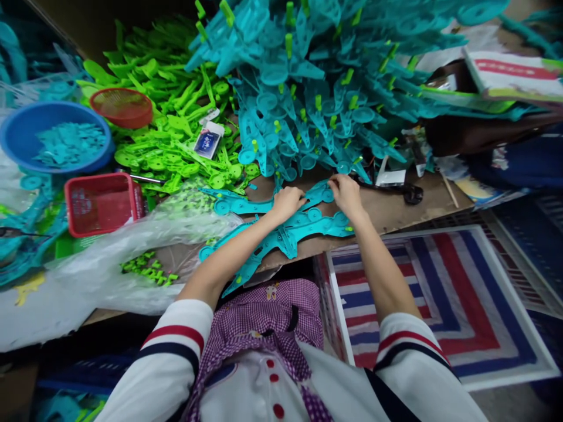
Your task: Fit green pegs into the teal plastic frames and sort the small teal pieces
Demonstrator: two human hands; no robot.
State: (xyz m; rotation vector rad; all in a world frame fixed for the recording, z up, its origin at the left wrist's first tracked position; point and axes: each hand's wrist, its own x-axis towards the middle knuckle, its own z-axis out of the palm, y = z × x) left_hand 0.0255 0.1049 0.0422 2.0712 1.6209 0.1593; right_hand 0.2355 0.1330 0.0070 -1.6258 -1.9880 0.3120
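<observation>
The table (387, 212) is bearing a teal pile (303, 67); in front, a teal part (246, 206) is lying flat. The left hand (288, 202) is touching its middle, fingers curling, their grip impossible to tell; the right hand (347, 196) is pinching its right end, thumb and fingertips together

passable: brown board strip (389, 214) right of hands (288, 202) (346, 192) | ahead: teal heap (308, 111) blocks | left: plastic sheeting (101, 269), red basket (103, 205) block
</observation>
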